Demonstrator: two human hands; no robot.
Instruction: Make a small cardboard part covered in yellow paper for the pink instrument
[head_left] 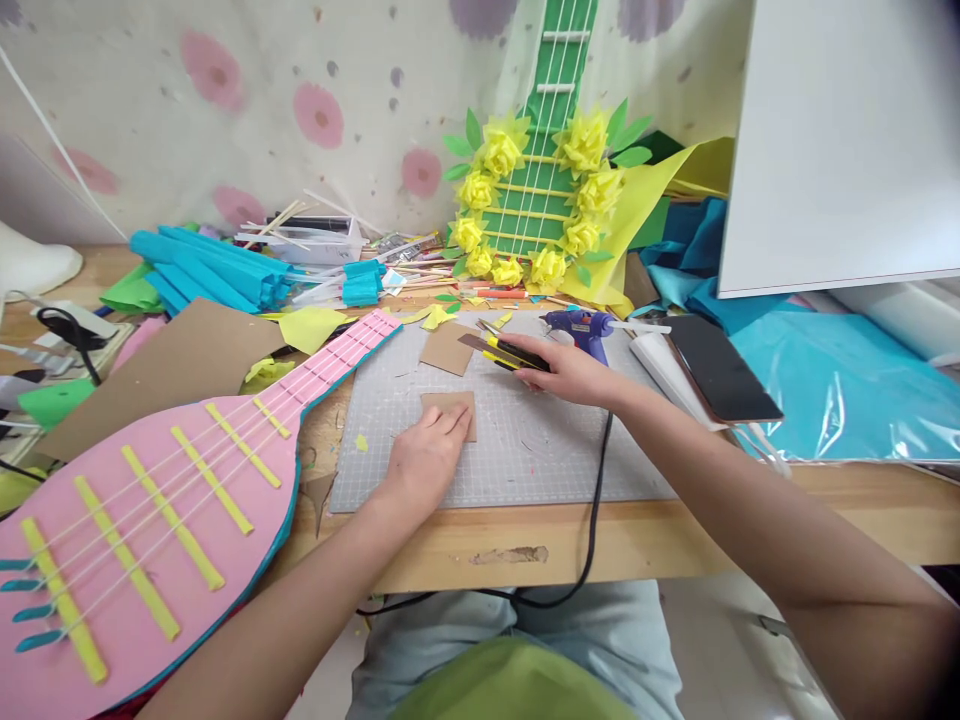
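Note:
My left hand lies flat with its fingers pressing on a small brown cardboard piece on the grey cutting mat. In my right hand is a black and yellow utility knife, its blade end pointing left above the mat. A second cardboard square sits just left of the knife. Behind my right hand rests a purple glue gun, with a white glue stick out of its back and a black cord running off the table edge.
A pink paper lute fills the left side. Upright at the back is a green lute with yellow paper flowers. Blue crepe paper and a cardboard sheet lie left. A dark phone and white board stand right.

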